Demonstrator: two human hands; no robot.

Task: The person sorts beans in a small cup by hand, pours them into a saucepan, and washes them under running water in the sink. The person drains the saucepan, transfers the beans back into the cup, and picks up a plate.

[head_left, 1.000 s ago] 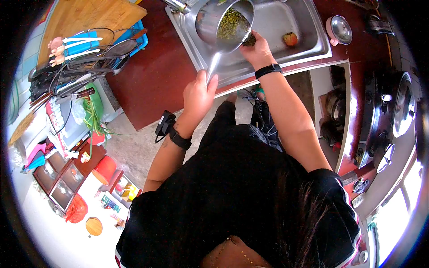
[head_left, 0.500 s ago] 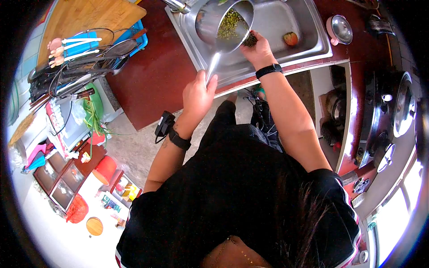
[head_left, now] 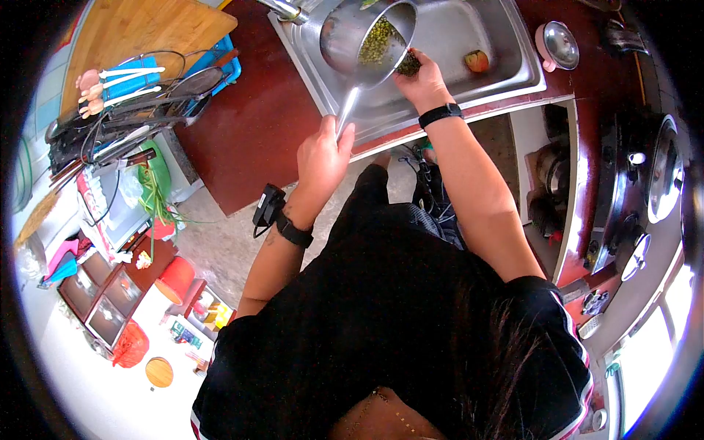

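My left hand [head_left: 323, 158] is closed around the handle of a long-handled metal saucepan [head_left: 339, 44]. The pan is tilted over the sink, its mouth facing right, and small green beans [head_left: 378, 40] that look like mung beans lie inside it. Just below and right of the rim, my right hand [head_left: 425, 81] is cupped with darker green beans [head_left: 408, 64] in it. Whether its fingers touch the rim I cannot tell. Both hands are above the near side of the steel sink [head_left: 447, 29].
A red and yellow fruit-like piece [head_left: 476, 61] lies in the sink, with the faucet [head_left: 290, 10] at its left. A pink-rimmed bowl [head_left: 557, 48] stands on the right counter. To the left are a wooden board [head_left: 147, 29] and a rack of utensils [head_left: 132, 110].
The saucepan's mouth has tipped slightly, and my left hand has shifted a little left. My right hand stays almost in place with the beans.
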